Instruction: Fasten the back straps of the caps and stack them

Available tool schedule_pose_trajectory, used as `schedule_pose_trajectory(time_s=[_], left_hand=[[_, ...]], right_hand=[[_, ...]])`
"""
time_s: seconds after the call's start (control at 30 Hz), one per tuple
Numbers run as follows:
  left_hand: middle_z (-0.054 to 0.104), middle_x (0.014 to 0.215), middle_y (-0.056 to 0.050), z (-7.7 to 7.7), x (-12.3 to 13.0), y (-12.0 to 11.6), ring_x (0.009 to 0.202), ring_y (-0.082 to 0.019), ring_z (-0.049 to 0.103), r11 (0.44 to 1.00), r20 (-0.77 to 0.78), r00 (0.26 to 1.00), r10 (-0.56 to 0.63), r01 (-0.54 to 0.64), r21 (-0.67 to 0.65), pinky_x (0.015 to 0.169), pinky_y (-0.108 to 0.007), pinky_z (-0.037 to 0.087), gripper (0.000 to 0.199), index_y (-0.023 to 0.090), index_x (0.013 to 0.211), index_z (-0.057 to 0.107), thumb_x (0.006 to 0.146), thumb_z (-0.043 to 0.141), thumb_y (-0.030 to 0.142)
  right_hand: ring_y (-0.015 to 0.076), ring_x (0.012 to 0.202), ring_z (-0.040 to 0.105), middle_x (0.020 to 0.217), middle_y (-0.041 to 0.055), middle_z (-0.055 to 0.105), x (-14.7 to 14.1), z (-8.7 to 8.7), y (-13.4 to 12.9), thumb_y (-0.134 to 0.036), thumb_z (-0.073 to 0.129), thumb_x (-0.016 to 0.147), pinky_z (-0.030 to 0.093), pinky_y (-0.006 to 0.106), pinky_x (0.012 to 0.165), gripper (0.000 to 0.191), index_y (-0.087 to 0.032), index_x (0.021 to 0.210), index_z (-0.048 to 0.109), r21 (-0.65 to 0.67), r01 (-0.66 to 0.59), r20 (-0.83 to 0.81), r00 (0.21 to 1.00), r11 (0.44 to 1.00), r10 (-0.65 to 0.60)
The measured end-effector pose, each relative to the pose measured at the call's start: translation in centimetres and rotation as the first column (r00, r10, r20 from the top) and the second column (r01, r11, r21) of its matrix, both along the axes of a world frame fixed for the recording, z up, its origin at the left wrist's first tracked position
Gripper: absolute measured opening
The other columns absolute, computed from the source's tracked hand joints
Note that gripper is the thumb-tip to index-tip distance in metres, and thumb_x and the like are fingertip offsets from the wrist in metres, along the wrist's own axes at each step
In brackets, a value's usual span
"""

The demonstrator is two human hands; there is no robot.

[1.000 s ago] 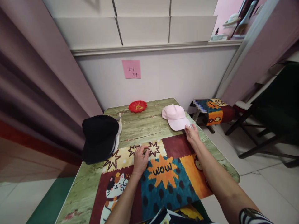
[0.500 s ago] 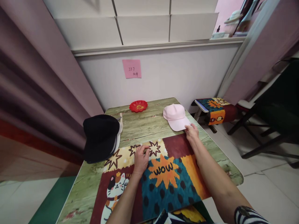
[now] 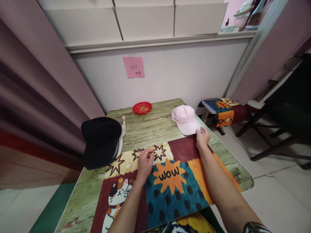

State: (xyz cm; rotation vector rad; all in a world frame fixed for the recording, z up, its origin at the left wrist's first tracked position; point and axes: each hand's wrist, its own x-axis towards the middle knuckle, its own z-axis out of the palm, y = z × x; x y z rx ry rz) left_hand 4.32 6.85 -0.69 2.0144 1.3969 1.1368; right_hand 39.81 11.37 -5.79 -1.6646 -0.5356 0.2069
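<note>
Your right hand (image 3: pixel 203 136) is at the brim of the pink cap (image 3: pixel 184 114), thumb and fingers pinching its front edge near some dark marks. The cap sits crown up at the right of the surface (image 3: pixel 148 127), just beyond the far edge of the patterned mat (image 3: pixel 181 149), brim angled toward you and to the right. Your left hand (image 3: pixel 145 161): fingers loosely curled, thumb and forefinger slightly apart, over the mat's pale strip beside a star drawing; contact with the mat cannot be told. Black cap (image 3: pixel 102 134) at the left, well apart from the pink one, brim toward you, a pale edge showing under its right side. Red dish (image 3: pixel 142 108) near the far edge, between and beyond the two caps. Pink note (image 3: pixel 134 67) on the wall (image 3: pixel 179 74) above the dish, handwritten "357".
</note>
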Motion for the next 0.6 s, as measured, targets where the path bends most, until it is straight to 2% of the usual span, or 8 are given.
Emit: schedule_pose_trajectory(time_s=[0.13, 0.2, 0.27, 0.33, 0.43, 0.6], left_hand=[[0.072, 0.089, -0.004, -0.1, 0.0, 0.1, 0.092, -0.024, 0.063, 1.000, 0.004, 1.000, 0.004, -0.004, -0.002, 0.087, -0.039, 0.049, 0.014, 0.023, 0.085, 0.069, 0.090, 0.057, 0.030], [0.072, 0.089, -0.004, 0.0, 0.0, 0.1, 0.092, -0.024, 0.064, 1.000, 0.003, 1.000, 0.001, -0.001, -0.001, 0.087, -0.039, 0.049, 0.014, 0.023, 0.085, 0.069, 0.090, 0.057, 0.030], [0.072, 0.089, -0.004, 0.0, 0.0, 0.0, 0.092, -0.024, 0.064, 1.000, 0.004, 1.000, -0.006, 0.006, 0.002, 0.087, -0.039, 0.049, 0.013, 0.023, 0.085, 0.069, 0.090, 0.057, 0.029], [0.072, 0.089, -0.004, 0.0, 0.0, 0.0, 0.091, -0.024, 0.064, 1.000, 0.007, 1.000, -0.012, 0.012, 0.005, 0.087, -0.039, 0.049, 0.014, 0.023, 0.085, 0.068, 0.090, 0.057, 0.028], [0.072, 0.088, -0.004, 0.0, 0.1, -0.1, 0.092, -0.024, 0.063, 1.000, 0.018, 1.000, -0.014, 0.014, 0.003, 0.088, -0.040, 0.048, 0.013, 0.023, 0.084, 0.068, 0.090, 0.057, 0.027], [0.072, 0.088, -0.005, -0.1, 0.4, -0.8, 0.093, -0.024, 0.062, 1.000, 0.011, 1.000, 0.002, -0.002, -0.015, 0.088, -0.039, 0.048, 0.013, 0.023, 0.083, 0.067, 0.090, 0.057, 0.022]], right_hand=[[0.0273, 0.111, 0.063, 0.138, 0.0232, 0.052, -0.1, 1.0, -0.8, -0.044, 0.062, 0.077, 0.053, 0.040, 0.095, 0.057, -0.009, 0.122, 0.064, -0.064, 0.044, 0.038, 0.998, 0.997, -0.042], [0.0281, 0.108, 0.065, 0.150, 0.0256, 0.040, -0.4, 1.8, -1.5, -0.048, 0.069, 0.073, 0.051, 0.042, 0.098, 0.064, -0.010, 0.125, 0.063, -0.091, 0.026, 0.069, 0.997, 0.996, -0.020], [0.0321, 0.114, 0.063, 0.157, 0.0251, 0.032, -0.7, 2.6, -2.2, -0.051, 0.078, 0.066, 0.047, 0.045, 0.104, 0.074, -0.012, 0.127, 0.063, -0.133, 0.009, 0.122, 0.993, 0.991, 0.007], [0.0370, 0.124, 0.057, 0.158, 0.0241, 0.033, -1.1, 3.3, -2.8, -0.052, 0.082, 0.062, 0.043, 0.048, 0.108, 0.078, -0.014, 0.128, 0.063, -0.207, 0.010, 0.194, 0.981, 0.978, 0.031], [0.0387, 0.130, 0.053, 0.155, 0.0237, 0.037, -1.5, 3.9, -3.3, -0.054, 0.079, 0.067, 0.042, 0.049, 0.107, 0.074, -0.015, 0.128, 0.063, -0.307, 0.016, 0.267, 0.961, 0.951, 0.070], [0.0409, 0.130, 0.052, 0.153, 0.0258, 0.039, -1.2, 3.0, -3.7, -0.057, 0.071, 0.072, 0.043, 0.052, 0.104, 0.070, -0.013, 0.125, 0.064, -0.292, 0.014, 0.315, 0.946, 0.956, 0.082]])
